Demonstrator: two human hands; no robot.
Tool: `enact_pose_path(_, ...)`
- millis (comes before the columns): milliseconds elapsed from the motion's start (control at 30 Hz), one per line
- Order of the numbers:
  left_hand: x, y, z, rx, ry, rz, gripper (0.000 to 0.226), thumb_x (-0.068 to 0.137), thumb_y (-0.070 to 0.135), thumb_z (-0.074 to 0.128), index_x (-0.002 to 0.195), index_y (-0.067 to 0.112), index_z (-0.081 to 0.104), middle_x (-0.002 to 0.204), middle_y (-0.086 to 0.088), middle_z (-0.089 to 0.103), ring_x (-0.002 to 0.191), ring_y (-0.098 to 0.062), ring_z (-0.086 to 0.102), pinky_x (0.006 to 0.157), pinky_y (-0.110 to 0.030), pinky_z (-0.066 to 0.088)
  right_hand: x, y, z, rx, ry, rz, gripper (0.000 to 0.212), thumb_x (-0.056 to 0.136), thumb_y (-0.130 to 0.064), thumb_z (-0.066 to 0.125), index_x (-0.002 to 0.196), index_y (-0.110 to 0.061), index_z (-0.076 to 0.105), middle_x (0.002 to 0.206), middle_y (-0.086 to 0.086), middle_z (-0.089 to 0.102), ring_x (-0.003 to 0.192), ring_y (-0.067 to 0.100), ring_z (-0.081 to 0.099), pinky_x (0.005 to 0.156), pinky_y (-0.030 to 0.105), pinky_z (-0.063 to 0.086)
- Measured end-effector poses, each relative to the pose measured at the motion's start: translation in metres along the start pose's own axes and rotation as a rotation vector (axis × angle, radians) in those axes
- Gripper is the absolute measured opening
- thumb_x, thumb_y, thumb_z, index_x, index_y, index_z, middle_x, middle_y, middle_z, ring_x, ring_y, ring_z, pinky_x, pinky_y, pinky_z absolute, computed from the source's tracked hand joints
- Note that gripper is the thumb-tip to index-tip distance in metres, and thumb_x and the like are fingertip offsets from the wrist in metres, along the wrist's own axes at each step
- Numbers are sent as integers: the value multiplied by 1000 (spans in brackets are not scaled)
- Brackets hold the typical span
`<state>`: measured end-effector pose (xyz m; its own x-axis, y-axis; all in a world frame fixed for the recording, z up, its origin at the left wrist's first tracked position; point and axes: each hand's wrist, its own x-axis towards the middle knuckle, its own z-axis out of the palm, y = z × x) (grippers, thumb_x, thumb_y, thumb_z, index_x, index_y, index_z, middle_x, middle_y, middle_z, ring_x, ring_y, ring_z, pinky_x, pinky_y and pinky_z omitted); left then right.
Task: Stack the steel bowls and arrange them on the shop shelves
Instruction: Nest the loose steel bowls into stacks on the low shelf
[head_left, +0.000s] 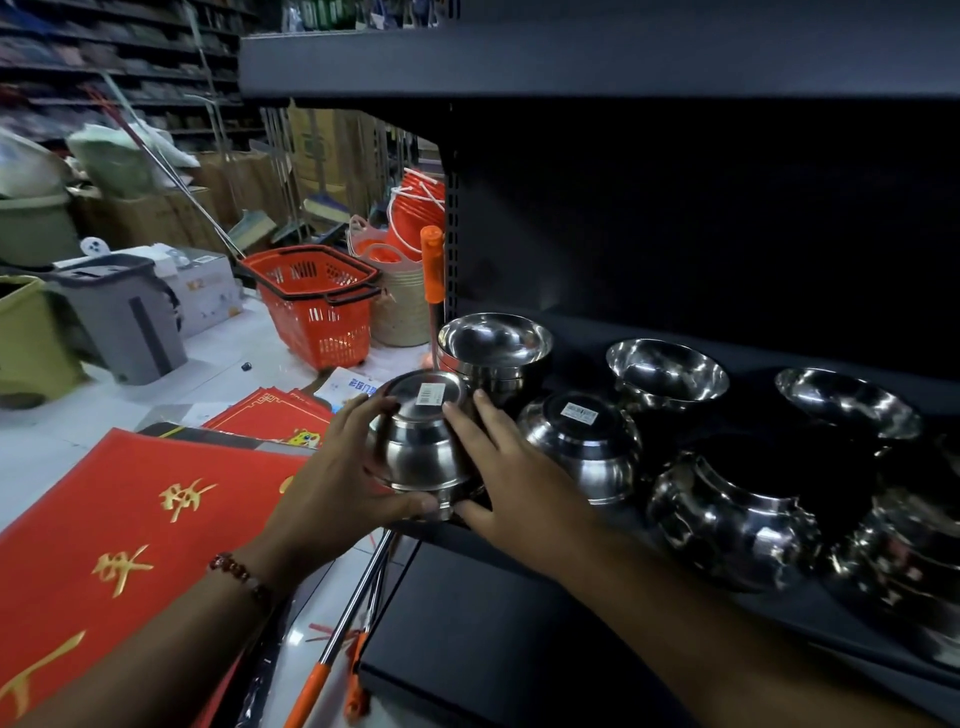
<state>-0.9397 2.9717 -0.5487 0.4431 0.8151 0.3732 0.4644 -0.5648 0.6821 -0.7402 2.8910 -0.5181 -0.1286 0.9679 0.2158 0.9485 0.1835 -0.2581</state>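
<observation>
An upside-down stack of steel bowls with a barcode sticker on top stands at the left front corner of the dark shelf. My left hand grips its left side and my right hand presses its right side. Behind it sits an upright stack of bowls. To the right lies another inverted bowl with a sticker. Further right are two upright bowls and more stacked bowls lying tilted near the front edge.
A shelf board overhangs above. On the floor to the left lie red mats with gold characters, an orange shopping basket, grey and green bins, and orange-handled metal poles below the shelf corner.
</observation>
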Motion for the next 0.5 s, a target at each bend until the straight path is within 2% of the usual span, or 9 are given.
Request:
enact_pose_path(133, -1, 7, -5, -86, 93, 38, 104, 52, 63, 87, 139, 40, 37, 146, 13, 40, 131, -6, 43, 103, -33, 44, 2, 0, -9, 11, 67, -64, 97, 86, -29, 68, 155, -38, -1, 165, -7, -10, 152, 20, 6, 108, 41, 42)
enact_pose_path(233, -1, 17, -9, -113, 149, 62, 99, 51, 56, 85, 136, 47, 35, 147, 7, 41, 132, -10, 43, 103, -23, 42, 2, 2, -24, 40, 131, -99, 98, 84, -26, 71, 156, -36, 4, 165, -7, -6, 150, 21, 17, 109, 39, 38)
enact_pose_path(300, -1, 25, -13, -188, 156, 46, 103, 48, 56, 91, 133, 54, 33, 145, 7, 44, 129, -10, 48, 94, -16, 43, 0, 3, -34, 71, 184, -105, 99, 83, -24, 72, 156, -37, 6, 165, -8, -3, 148, 22, 25, 109, 38, 40)
enact_pose_path(400, -5, 43, -17, -312, 144, 29, 98, 47, 56, 87, 130, 59, 35, 140, 15, 49, 122, -8, 56, 88, -24, 49, -3, 7, -50, 112, 244, -94, 97, 85, -22, 70, 155, -39, 5, 165, -11, 2, 148, 17, 23, 113, 37, 36)
enact_pose_path(500, -8, 62, -15, -474, 100, 55, 94, 48, 49, 85, 131, 49, 40, 128, 27, 54, 107, -8, 67, 74, -20, 56, -8, 10, -64, 212, 331, -79, 90, 86, -14, 66, 155, -34, 12, 162, -9, 18, 146, 9, 25, 115, 29, 31)
